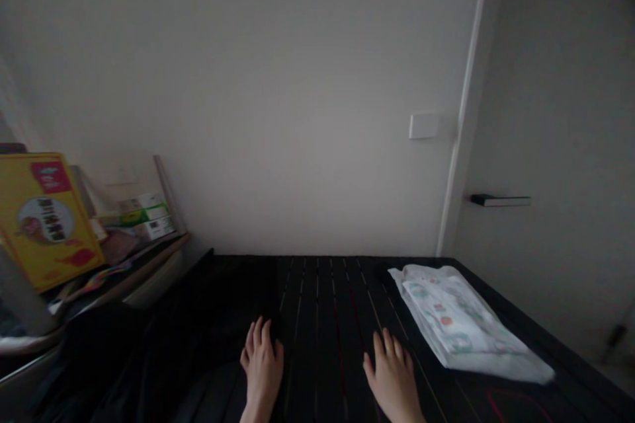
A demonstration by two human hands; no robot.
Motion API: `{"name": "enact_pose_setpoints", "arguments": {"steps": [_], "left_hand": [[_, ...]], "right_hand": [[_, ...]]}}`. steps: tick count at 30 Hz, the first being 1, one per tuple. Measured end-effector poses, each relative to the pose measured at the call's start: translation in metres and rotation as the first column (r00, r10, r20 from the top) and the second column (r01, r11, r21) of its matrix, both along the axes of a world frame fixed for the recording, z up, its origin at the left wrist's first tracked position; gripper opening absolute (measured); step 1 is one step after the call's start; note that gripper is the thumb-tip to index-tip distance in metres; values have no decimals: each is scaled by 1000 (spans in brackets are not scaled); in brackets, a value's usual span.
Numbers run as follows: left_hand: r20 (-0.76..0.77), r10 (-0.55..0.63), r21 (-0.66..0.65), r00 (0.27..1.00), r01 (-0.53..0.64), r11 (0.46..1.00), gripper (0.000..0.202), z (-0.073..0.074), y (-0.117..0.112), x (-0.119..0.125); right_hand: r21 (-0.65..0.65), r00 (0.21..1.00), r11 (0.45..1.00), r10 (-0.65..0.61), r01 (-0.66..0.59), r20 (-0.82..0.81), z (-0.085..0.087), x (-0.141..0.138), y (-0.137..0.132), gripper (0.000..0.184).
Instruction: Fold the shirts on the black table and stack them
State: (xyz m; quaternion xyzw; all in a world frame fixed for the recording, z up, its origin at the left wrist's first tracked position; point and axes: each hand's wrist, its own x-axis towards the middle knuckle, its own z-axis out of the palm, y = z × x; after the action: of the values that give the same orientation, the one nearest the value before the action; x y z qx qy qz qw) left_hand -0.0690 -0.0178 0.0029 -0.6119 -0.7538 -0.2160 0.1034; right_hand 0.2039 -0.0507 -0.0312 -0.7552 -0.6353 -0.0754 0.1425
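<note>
My left hand (262, 363) is over the dark slatted tabletop (317, 317), palm down with its fingers apart and nothing in them. Close to its left lies a heap of black cloth (198, 317), whose folds are hard to make out in the dim light. Likewise palm down, my right hand (391, 367) has its fingers spread and holds nothing. A folded white cloth (456, 317) with green and orange prints rests to the right of that hand, apart from it. Whether either palm touches the slats, I cannot tell.
At the left stands a yellow box (49, 218) beside small green-and-white packs (149, 211) on a cluttered shelf (163, 254). A pale wall (307, 112) with a white switch plate (423, 125) rises behind the tabletop. To the right is a door (555, 112) with a dark handle (501, 200).
</note>
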Motion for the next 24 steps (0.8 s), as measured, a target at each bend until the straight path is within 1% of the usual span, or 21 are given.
{"name": "enact_pose_setpoints", "arguments": {"steps": [2,4,6,7,9,11,12,13,14,15,17,19,20,21,22,23,24], "left_hand": [[40,41,108,998,-45,993,44,9,2,-4],[38,66,192,997,-72,979,43,21,6,-13],[-13,85,209,996,-81,975,42,35,16,-27],[-52,79,173,996,-69,983,42,41,22,-35],[-93,49,27,995,-46,999,40,51,34,-52],[-69,-10,-140,998,0,990,30,58,44,-66],[-37,-10,-182,999,3,983,28,61,47,-71],[-3,0,-184,1000,0,983,29,65,48,-74],[35,7,-151,999,-2,988,30,69,48,-75],[76,1,-90,997,6,996,30,73,46,-74],[178,-76,72,981,64,995,31,84,39,-66],[284,-193,221,939,132,966,32,95,27,-49],[328,-250,269,911,163,949,34,99,18,-38],[358,-305,292,882,205,934,35,102,9,-25],[376,-365,287,852,268,920,35,104,-2,-11],[385,-441,250,811,368,895,35,104,-14,4],[395,-540,187,743,511,839,34,103,-26,18]], "right_hand": [[-4,1000,1000,0,0,-4,4,0,-1,53],[-11,1000,1000,0,0,-10,7,-1,-2,53],[-18,1000,1000,4,-4,-13,9,-1,-3,53],[-22,1000,1000,9,-9,-11,9,-1,-3,53],[-34,1000,999,14,-14,-3,11,-1,-4,53],[-44,1000,999,12,-11,5,14,-1,-6,53],[-45,1000,999,9,-8,9,16,-1,-7,53],[-44,1000,999,7,-6,11,18,-2,-8,52],[-44,1000,999,6,-5,12,20,-2,-9,52],[-45,1000,999,6,-5,11,21,-2,-9,52],[-52,1000,999,3,-3,0,23,-3,-10,51],[-56,1000,998,-2,0,-24,22,-4,-11,51],[-52,999,999,-5,3,-41,21,-3,-11,51],[-41,998,999,-7,4,-64,20,-3,-11,50],[-24,995,1000,-9,6,-97,20,-1,-10,48],[1,990,1000,-12,12,-141,19,1,-10,46],[34,981,999,-18,25,-194,20,4,-8,43]]}}
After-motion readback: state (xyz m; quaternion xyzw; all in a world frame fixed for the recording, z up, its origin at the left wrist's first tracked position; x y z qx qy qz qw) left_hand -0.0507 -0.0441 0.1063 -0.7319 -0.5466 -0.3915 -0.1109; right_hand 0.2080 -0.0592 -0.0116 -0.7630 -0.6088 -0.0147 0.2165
